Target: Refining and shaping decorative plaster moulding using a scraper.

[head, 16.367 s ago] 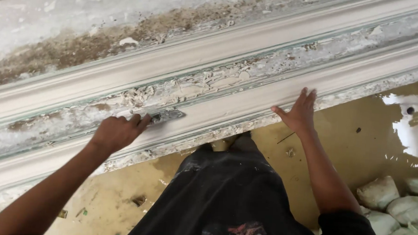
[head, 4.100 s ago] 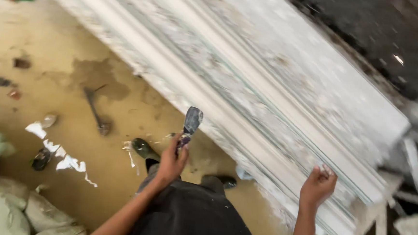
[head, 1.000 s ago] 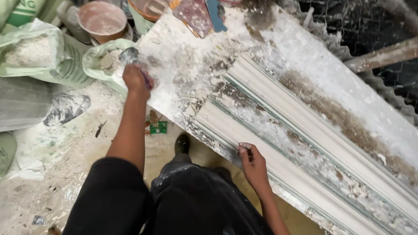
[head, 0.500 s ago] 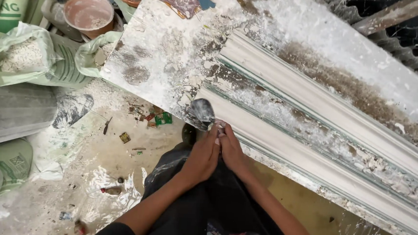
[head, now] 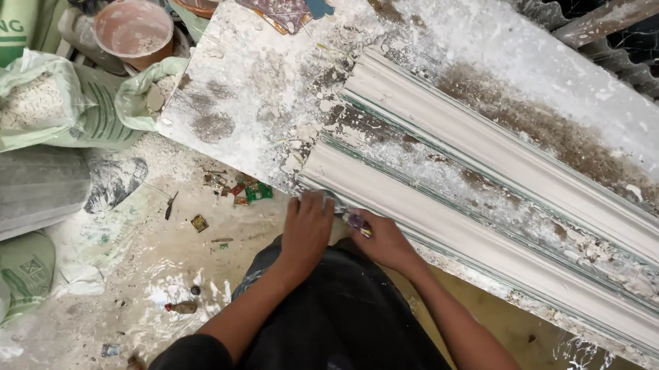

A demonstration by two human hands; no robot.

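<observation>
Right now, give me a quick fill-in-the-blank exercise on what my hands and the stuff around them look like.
1. Both hands meet at the near edge of the long white ____ moulding.
2. The right hand grips a small tool by its ____.
3. The round tub left of the workbench is ____ in colour.

Missing words: plaster; handle; pink

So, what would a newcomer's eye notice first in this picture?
First the long white plaster moulding, running diagonally across the dusty workbench. Then the left hand and the right hand, meeting at its near end around a small scraper. On the left lie green sacks and a pink bucket.
</observation>
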